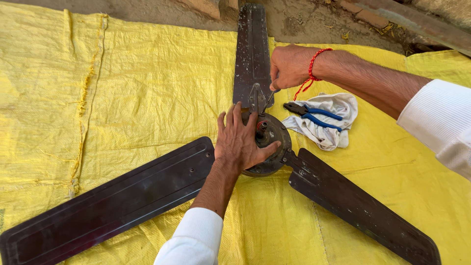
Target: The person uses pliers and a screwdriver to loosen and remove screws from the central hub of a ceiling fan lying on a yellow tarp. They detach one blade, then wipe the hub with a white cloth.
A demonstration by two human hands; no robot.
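Ground: yellow woven sheet (147,73) lay spread over bare dirt, wrinkled and frayed along one seam, and it carried everything.
Fan: dark ceiling fan lay flat on the sheet, its round motor hub (272,142) near the middle, with three long blades (113,201) reaching up, lower left and lower right.
Left hand: left hand (240,140) was pressed palm-down on the hub, fingers (230,115) spread wide and flat, thumb resting on the hub's rim; it gripped nothing, it only steadied.
Right hand: right hand (289,66) was closed tight around the handle of a screwdriver (270,96), whose shaft slanted down to the bracket where the upper blade met the hub; a red thread circled the wrist.
Beside: blue-handled pliers (314,115) lay on a crumpled white cloth (326,122), just to the right of the hub and apart from both hands.
Risk, slip: the tip looked angled rather than square to the screw, so it could have jumped out and struck the left fingers, which lay very near it.
Risk, turning: the hub could have rotated under the palm on the slick sheet.
Risk, loss: a freed screw could have rolled into the folds or the dirt.
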